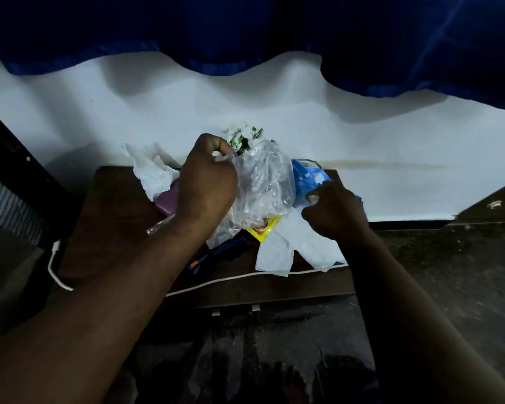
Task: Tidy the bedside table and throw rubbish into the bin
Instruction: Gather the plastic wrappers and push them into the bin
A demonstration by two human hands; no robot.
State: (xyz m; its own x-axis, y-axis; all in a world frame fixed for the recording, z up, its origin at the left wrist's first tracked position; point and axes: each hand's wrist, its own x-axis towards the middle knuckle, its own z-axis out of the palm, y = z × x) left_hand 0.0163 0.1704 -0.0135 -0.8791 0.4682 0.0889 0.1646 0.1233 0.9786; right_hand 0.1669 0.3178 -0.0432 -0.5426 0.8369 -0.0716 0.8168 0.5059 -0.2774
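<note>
**Clear bag pinched upright over a cluttered table**

Clear plastic bag (263,182) at the centre of the frame, lifted off the bedside table (114,217). Long axis near vertical in the picture, gathered top edge toward the upper left, loose bottom hanging down onto a yellow packet (264,228). Crumpled and see-through, with pale scraps inside.

Left hand (207,182) just left of the bag, fingers curled tight, thumb and fingertips pinching the bag's top edge. Forearm running in from the lower left corner.

Right hand (336,211) right of centre, a little lower, apart from the bag. Fingers curled in over the near edge of a blue packet (306,176), probably pinching it, though dim light and blur there.

Right behind the bag's top, a crumpled green-and-white wad (244,135) against the pale wall (362,135). Left of the left hand, a crumpled white tissue (152,173), and below it a purple object (168,202) half hidden by the wrist. Below the right hand, flat white paper sheets (292,243) reaching the table's front edge. Under the left forearm, dark blue glasses (216,255). Along the front edge, a white cable (216,282), looping down off the table's left side.

Across the top of the frame, a dark blue curtain (245,30). At the bottom, dark floor (449,272).
</note>
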